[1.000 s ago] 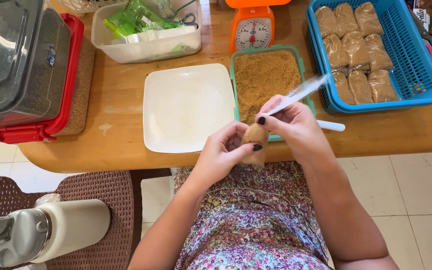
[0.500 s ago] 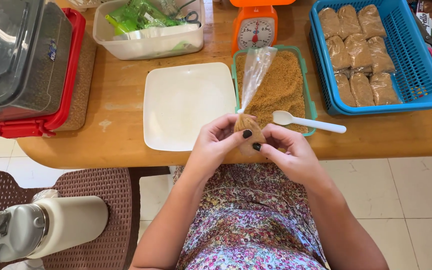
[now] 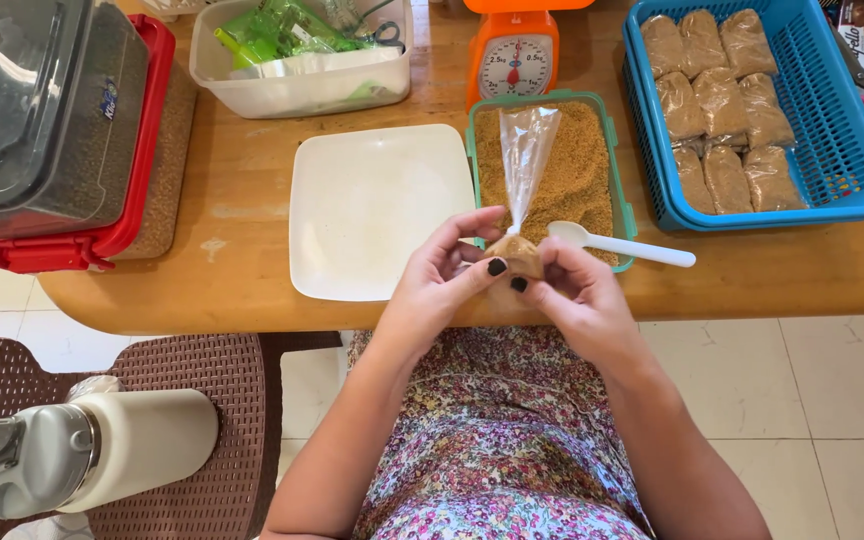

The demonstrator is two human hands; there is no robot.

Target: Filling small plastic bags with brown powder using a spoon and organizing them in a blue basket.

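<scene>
I see both hands raised over the lap, just off the near table edge [image 3: 252,315]. The left hand [image 3: 442,280] comes in from seven o'clock, fingers curled, thumb and forefinger pinched on the filled bottom of a small clear plastic bag [image 3: 522,200]. The right hand [image 3: 577,295] comes in from five o'clock and pinches the same brown-filled bulge from the other side, so both are clamped on it. The bag's empty upper part stands upright toward twelve o'clock, over the green tray of brown granules [image 3: 577,170].

A white plastic spoon [image 3: 622,245] lies across that tray's near rim at three o'clock of the hands, almost touching the right fingers. The white square plate [image 3: 372,210] sits at ten o'clock, bare. The blue basket [image 3: 842,150] of filled bags lies at two o'clock, well apart. Open floor lies at either side of the lap.
</scene>
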